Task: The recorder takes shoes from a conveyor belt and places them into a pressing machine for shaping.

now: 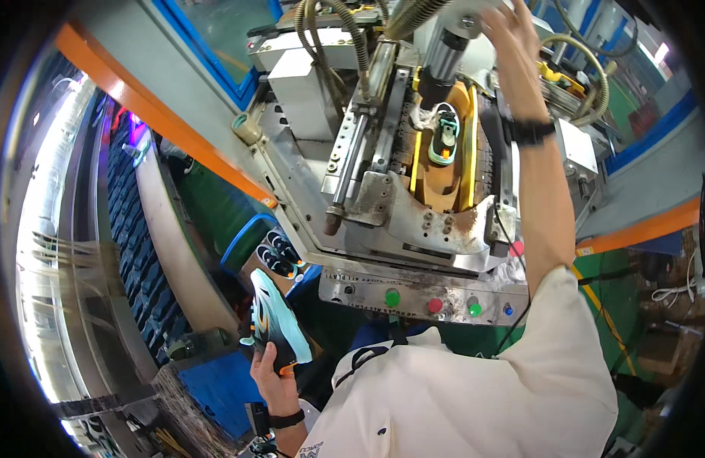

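Note:
My left hand (274,383) is closed on a sneaker (280,324) in pale turquoise, black and white, held toe up at the lower left of the machine. A second sneaker (445,136), black with a light green sole edge and an orange mark, sits inside the yellow-sided cradle (436,191) of the press. Over it stands a dark-ended metal cylinder (447,57). My right hand (513,29) is raised at the top edge beside that cylinder's head. Its fingers are blurred and partly cut off, so whether they grip anything is unclear.
A control panel (421,296) with green, red and blue buttons runs along the machine's front. Two dark sneakers (279,253) rest to its left. Farther left is a conveyor (142,252). Ribbed hoses (319,38) hang over the machine, and orange frame bars (165,126) flank it.

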A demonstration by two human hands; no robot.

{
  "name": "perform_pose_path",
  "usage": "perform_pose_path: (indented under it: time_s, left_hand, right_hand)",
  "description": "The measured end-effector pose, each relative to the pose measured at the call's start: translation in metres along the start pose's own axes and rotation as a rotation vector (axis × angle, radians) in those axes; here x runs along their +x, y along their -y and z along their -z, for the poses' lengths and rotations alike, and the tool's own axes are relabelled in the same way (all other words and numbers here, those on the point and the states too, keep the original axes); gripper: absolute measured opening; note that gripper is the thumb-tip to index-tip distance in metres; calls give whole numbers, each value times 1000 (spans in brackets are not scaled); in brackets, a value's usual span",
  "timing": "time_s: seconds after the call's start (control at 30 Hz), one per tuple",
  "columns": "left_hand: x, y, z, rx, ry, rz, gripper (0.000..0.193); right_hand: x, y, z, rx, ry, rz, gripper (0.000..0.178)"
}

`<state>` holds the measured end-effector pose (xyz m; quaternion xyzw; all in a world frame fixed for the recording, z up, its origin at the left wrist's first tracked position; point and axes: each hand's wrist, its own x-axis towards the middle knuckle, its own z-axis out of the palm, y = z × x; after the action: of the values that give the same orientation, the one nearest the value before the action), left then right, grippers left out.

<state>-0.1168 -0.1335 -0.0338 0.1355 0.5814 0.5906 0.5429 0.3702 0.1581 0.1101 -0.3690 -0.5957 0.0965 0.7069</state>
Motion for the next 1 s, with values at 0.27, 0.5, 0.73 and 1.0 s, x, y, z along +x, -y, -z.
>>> perform_pose_path:
  time_s: [0.27,0.5,0.73,1.0]
  left_hand:
    - [-22,19,-12,-33,20,38,18]
    - [-23,24,1,-34,-40,17,19]
    - [-27,17,4,-95,-130,18,26]
    - [-14,23,19,18,-34,10,22]
  right_hand:
    - [47,2,1,-236,-157,-265,28]
    - [58,-70,58,153,-127,-258,66]
    - [138,-96,76,19,-43,-132,51]
    - [134,-123,69,-218,0,-245,49]
